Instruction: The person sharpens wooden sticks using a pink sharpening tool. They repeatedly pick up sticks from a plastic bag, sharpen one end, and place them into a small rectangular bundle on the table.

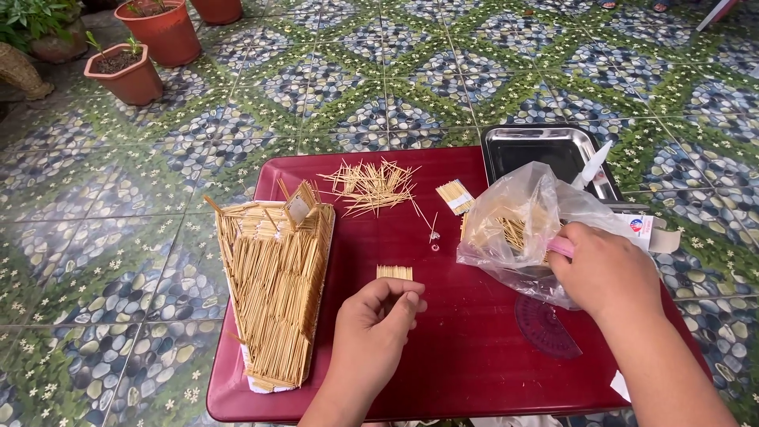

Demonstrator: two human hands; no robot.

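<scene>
On the red tray [474,348], left hand [371,320] fingers pinch a toothpick bundle [394,273]; right hand [605,273] grips a toothpick-filled plastic bag [522,213].

Floor [443,71]: patterned tiles w/ blue-grey pebble diamonds, green bands & small white flowers, daylight, no hard shadows. Top left: terracotta pots [150,43] w/ small plants, leafy green plant [32,20] beside them. Low red table [466,348] sits on the tiles.

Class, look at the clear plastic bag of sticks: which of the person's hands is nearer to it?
Right. The right hand rests against the plastic bag, at its near right side. The left hand is apart from it, to its left, holding a small bundle of sticks.
</scene>
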